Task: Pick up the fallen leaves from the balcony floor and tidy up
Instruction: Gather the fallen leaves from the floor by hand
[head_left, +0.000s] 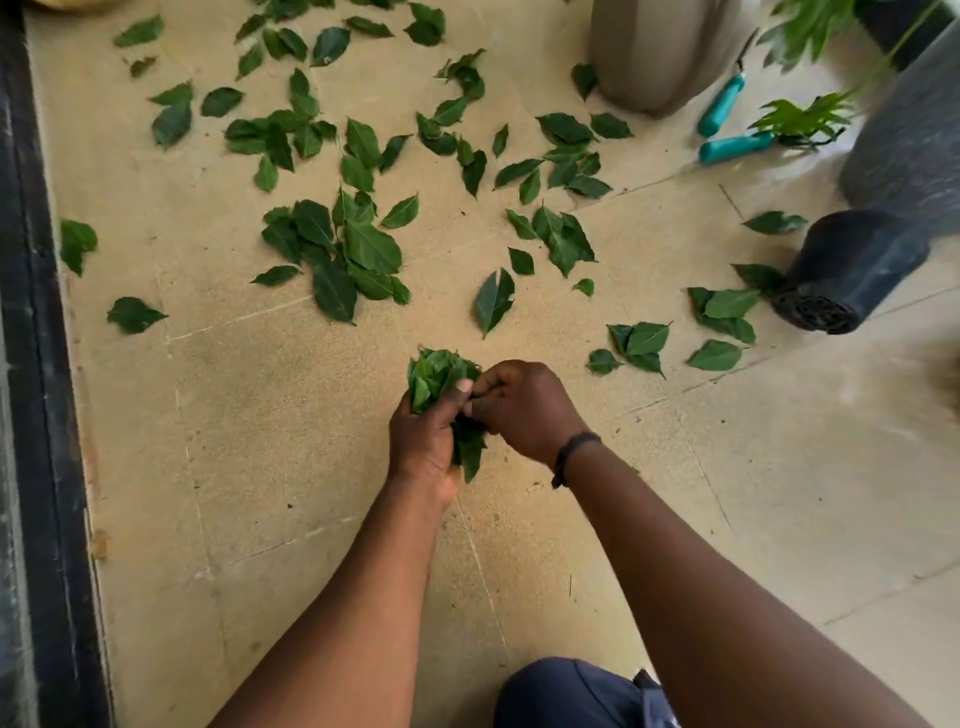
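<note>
The left hand (423, 441) is curled round a bunch of leaves (441, 374), crumpled green blades sticking out above the thumb and below the palm. The right hand (524, 410) meets it from the side, fingers bent and tucked into the bunch; what exactly its fingertips pinch is hidden behind the knuckles. A dark band (571, 452) circles the right wrist.

Beyond the hands, loose leaves (358, 249), glossy, pointed and veined, lie scattered over the beige, grainy balcony floor (260, 441), some overlapping in small heaps.

To the right a black plastic nursery pot (852, 270) lies on its side, its holed base facing out. Further back, teal-handled pruning shears (727, 124) rest beside a smooth grey planter (654, 57), cut off at the top edge. A dark door track (36, 364) runs along the left.
</note>
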